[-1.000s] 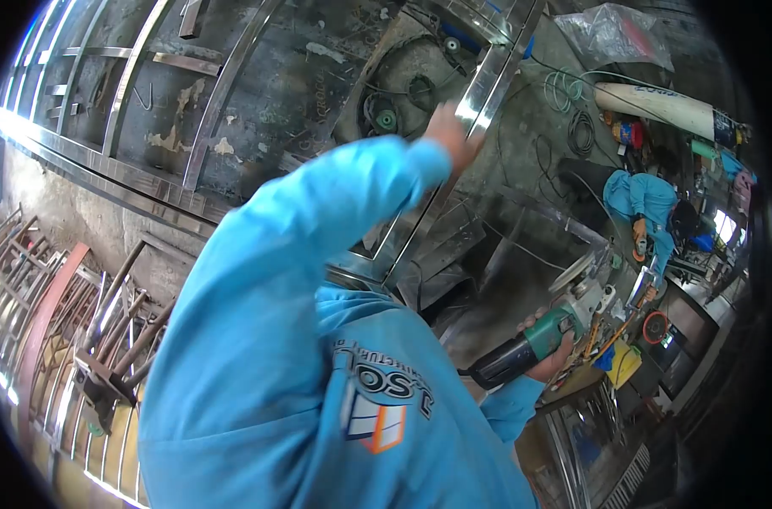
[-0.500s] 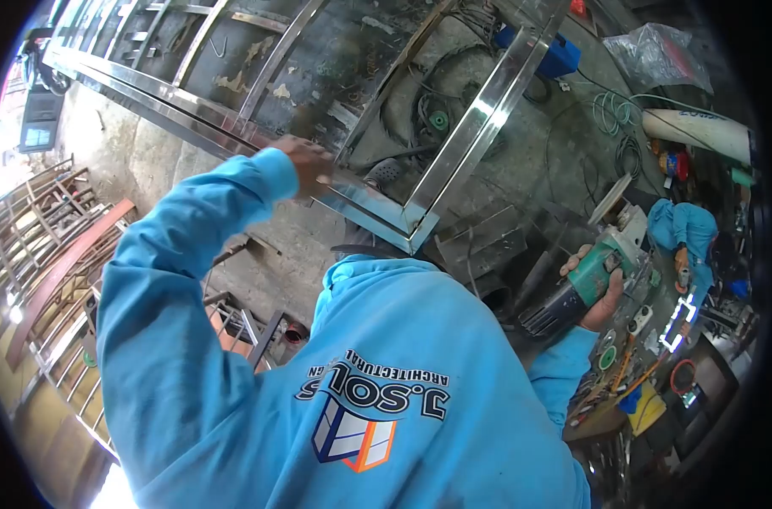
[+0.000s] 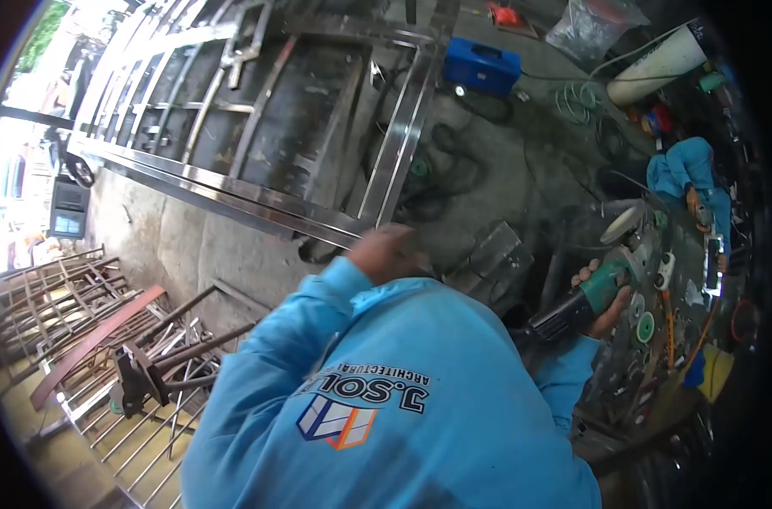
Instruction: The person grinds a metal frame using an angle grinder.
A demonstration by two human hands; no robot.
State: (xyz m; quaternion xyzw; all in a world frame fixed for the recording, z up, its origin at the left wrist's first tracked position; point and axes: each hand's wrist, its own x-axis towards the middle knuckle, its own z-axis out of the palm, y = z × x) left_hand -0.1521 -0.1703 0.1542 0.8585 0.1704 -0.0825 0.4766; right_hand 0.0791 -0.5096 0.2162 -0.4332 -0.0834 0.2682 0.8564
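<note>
My right hand [image 3: 613, 312] is wrapped around a green and black angle grinder [image 3: 593, 297], held out to the right with its pale round disc [image 3: 625, 222] facing up and away. Close to my chest, my left hand [image 3: 387, 254] is at the near corner of a shiny metal frame [image 3: 392, 157]; motion smears its fingers, and whether they touch the metal I cannot tell. The frame lies ahead of me, with its long side running off to the far left.
A blue toolbox [image 3: 482, 66] and a white cylinder [image 3: 657, 66] are on the floor ahead. On the right, a co-worker in blue [image 3: 689, 170] bends over a shiny metal piece. Metal grilles [image 3: 59, 293] lie at left; discs [image 3: 645, 327] and cables are scattered at right.
My left hand has drawn back along the frame's edge to its near corner, close to my chest. The view has shifted; the grinder stays in my right hand.
</note>
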